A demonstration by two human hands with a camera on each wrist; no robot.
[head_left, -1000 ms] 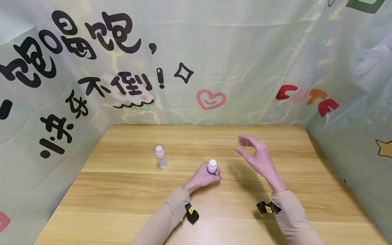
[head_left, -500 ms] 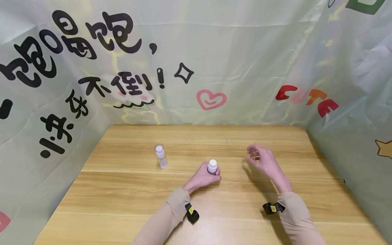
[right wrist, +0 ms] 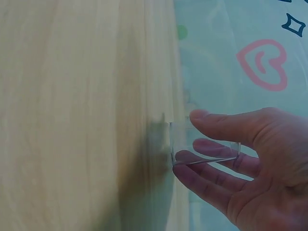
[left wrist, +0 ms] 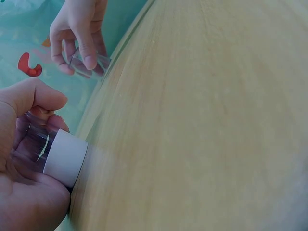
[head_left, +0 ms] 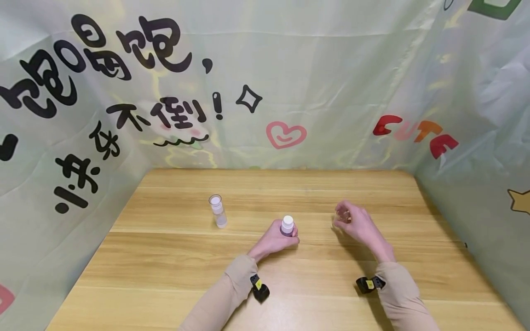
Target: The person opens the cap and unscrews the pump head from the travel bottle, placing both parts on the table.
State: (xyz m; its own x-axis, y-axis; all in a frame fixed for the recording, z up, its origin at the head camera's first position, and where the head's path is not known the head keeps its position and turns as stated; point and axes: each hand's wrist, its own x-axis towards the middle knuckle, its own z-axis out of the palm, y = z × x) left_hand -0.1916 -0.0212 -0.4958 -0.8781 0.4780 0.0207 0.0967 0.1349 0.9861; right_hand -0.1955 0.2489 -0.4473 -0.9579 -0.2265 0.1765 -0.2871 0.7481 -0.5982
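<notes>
My left hand (head_left: 271, 238) grips a small bottle upright on the wooden table, its white top (head_left: 287, 221) showing above the fingers. In the left wrist view, its clear body lies in the palm and its white base (left wrist: 66, 158) is down at the table. Off to the right, my right hand (head_left: 361, 226) holds a clear cap (right wrist: 180, 139) between thumb and fingers. The cap's rim is at or just above the table; I cannot tell if it touches. A second small bottle (head_left: 219, 217) stands left of my left hand, a clear cap around its white top.
The wooden table (head_left: 165, 276) ends at a printed cloth backdrop (head_left: 339, 78) at the back and sides. Each wrist carries a black strapped camera (head_left: 260, 290).
My right hand has moved right and down to the table with the clear cap, its fingers drawing closer together. My left hand and the bottle in it have stayed put.
</notes>
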